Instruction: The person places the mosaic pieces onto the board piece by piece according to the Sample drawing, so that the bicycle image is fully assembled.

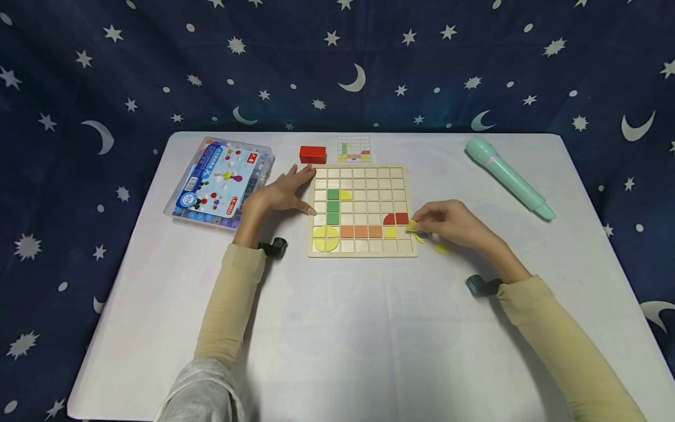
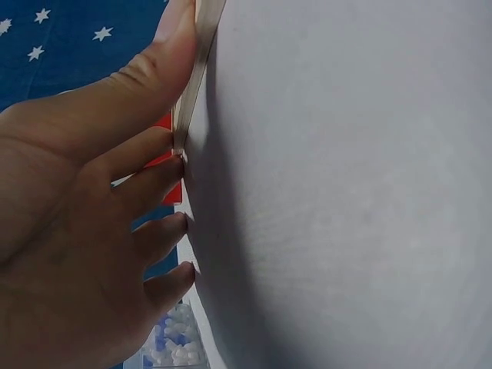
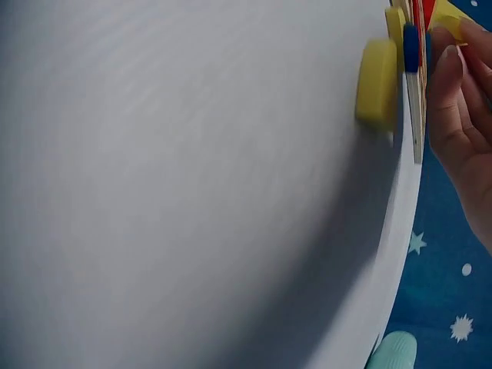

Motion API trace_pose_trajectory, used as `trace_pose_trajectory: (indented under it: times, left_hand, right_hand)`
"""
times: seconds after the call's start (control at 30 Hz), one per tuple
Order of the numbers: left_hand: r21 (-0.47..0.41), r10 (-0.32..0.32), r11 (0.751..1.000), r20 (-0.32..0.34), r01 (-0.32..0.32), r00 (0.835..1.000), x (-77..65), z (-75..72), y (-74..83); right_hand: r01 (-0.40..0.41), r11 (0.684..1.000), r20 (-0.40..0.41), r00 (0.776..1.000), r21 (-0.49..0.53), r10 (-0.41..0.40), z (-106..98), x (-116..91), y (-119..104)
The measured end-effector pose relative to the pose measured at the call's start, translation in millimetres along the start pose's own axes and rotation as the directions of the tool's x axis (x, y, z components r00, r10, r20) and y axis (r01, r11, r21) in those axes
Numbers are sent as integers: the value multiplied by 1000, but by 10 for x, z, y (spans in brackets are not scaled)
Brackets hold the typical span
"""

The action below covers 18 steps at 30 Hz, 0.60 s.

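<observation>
A wooden grid board [image 1: 358, 205] lies on the table with colored pieces in its squares: green squares [image 1: 333, 206], orange squares [image 1: 361, 231], red pieces [image 1: 395, 219], and yellow quarter-circles forming a circle [image 1: 326, 239]. My left hand [image 1: 282, 192] rests at the board's left edge, its fingers spread and thumb touching the rim. Over the right edge, my right hand [image 1: 454, 223] pinches a small yellow piece [image 1: 411, 226] between thumb and fingers; the right wrist view shows the same yellow piece [image 3: 446, 19] at the fingertips. Below that hand lie a loose yellow piece [image 1: 442, 249] and a blue piece [image 1: 422, 235], partly covered.
Behind the board are a red block [image 1: 313, 155] and a small pattern card [image 1: 354, 149] with a colored grid. A clear plastic box of beads [image 1: 221, 181] sits left, near the left forearm. To the right lies a mint-green microphone-shaped object [image 1: 508, 177].
</observation>
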<state>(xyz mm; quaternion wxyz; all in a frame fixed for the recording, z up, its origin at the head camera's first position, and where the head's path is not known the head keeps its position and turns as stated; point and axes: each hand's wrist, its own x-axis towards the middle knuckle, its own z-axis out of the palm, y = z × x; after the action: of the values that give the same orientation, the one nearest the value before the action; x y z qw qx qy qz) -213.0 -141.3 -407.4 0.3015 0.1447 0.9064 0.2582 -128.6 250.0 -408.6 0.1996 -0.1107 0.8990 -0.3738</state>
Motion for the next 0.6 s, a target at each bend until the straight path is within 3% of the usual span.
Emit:
trace_pose_trajectory:
  times: [0.3,0.6]
  left_hand:
    - [-1,8,1000,0,-8,1000,16,4,-25]
    - [2,11,1000,2,-11,1000,-10,-7,-3]
  right_hand:
    - [48,999,27,999,-10,-48,94,84,-85]
    - [126,987,17,992,-99,-125,150,119,-73]
